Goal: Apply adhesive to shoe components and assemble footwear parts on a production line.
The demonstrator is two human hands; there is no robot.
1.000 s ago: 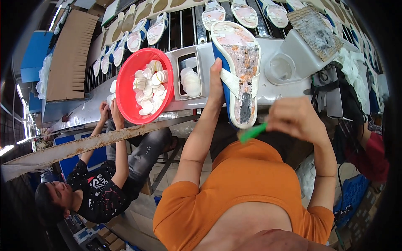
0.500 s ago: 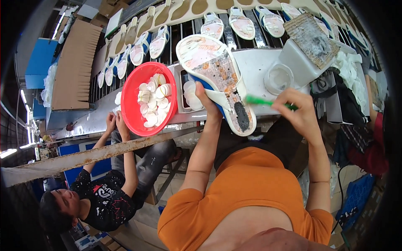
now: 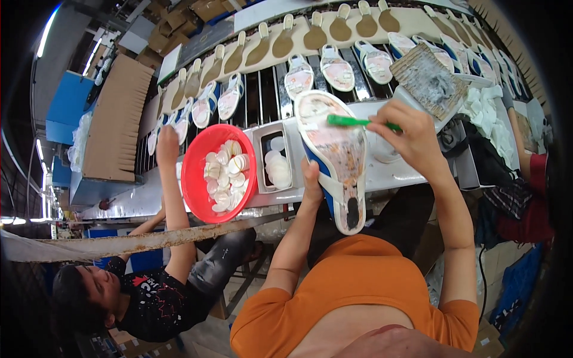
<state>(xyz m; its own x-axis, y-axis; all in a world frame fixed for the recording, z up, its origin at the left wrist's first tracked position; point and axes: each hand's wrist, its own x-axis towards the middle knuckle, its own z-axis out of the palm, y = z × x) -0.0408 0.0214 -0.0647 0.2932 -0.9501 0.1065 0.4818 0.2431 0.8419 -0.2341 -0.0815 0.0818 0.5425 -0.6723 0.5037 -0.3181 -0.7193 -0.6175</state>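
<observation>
My left hand (image 3: pixel 313 180) is closed around the side of a sandal (image 3: pixel 335 143) on a blue shoe last, its underside turned up toward me. White material rims that underside, which has pinkish, blotchy patches and a dark patch at the heel. Between the fingers of my right hand (image 3: pixel 410 132) is a green toothbrush-like brush (image 3: pixel 350 120), its head at the front part of the sole. Partly hidden behind that hand is a clear round cup (image 3: pixel 385 148).
A red basin (image 3: pixel 190 173) of white discs (image 3: pixel 224 179) and a white box (image 3: pixel 262 152) with similar discs stand left of the sandal. Beyond, several sandals (image 3: pixel 337 68) and brown-faced soles (image 3: pixel 283 43) line a roller conveyor. A co-worker (image 3: pixel 161 292) reaches toward the conveyor at left.
The brush has moved from the heel end up to the front part of the sole. The sandal now sits lower and more upright in view. The co-worker's hand has risen to the conveyor.
</observation>
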